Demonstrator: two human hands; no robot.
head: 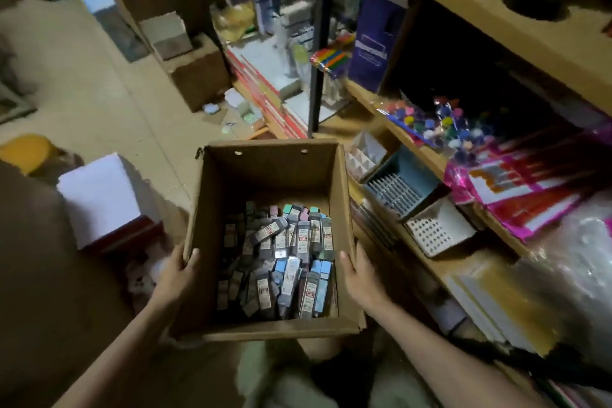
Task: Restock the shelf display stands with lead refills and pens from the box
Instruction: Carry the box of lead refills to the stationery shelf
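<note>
Labels on the small plastic lead refill cases (291, 262) are too blurred to read. They lie heaped in the open brown cardboard box (271, 172), centre frame. The left hand (180, 270) at 9 o'clock and the right hand (356, 270) at 3 o'clock grip its side walls, thumbs hooked inside. Empty display stands (405, 190) sit on the shelf at 2 o'clock.

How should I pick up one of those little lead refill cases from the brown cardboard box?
Reach straight down through the open top of the brown cardboard box. Pinch a top-lying clear lead refill case across its narrow sides, mid-length. It is long, flat and lies loose on the pile, and the box walls block any sideways approach.
</note>
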